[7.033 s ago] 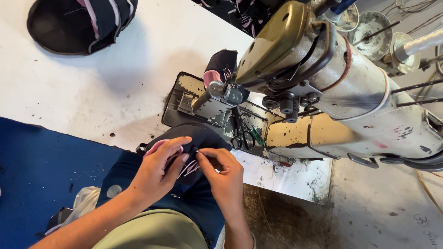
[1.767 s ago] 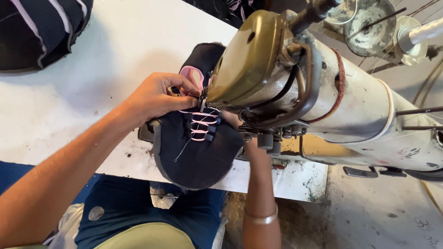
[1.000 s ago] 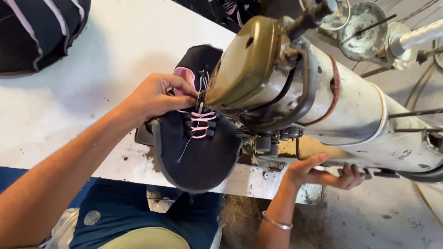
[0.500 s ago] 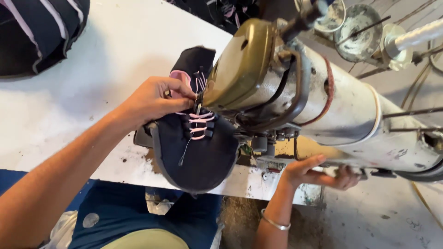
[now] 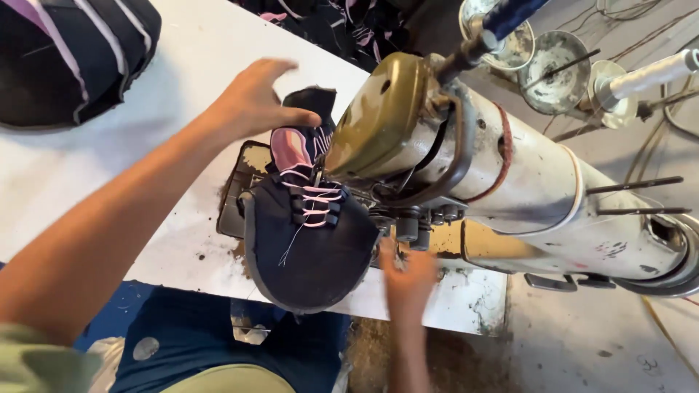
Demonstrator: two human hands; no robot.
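A dark navy shoe upper (image 5: pixel 306 251) with pink laces and a pink-striped tongue lies under the olive head of a sewing machine (image 5: pixel 386 120), a loose white thread trailing across it. My left hand (image 5: pixel 255 102) hovers just above the tongue, fingers spread, holding nothing. My right hand (image 5: pixel 409 280) is blurred at the front of the machine bed, just right of the upper's edge, fingers up and empty. The needle area is hidden behind the machine head.
The machine's worn white arm (image 5: pixel 553 196) runs off to the right. Dark striped shoe uppers (image 5: pixel 73 51) are heaped at the top left of the white table (image 5: pixel 145 167), with more at the back (image 5: pixel 328 22). Thread discs (image 5: pixel 561 58) and a white spool (image 5: pixel 652 73) stand behind.
My left hand has let go of the shoe upper and lifted off it with fingers spread. My right hand has come left from the machine's base toward the upper.
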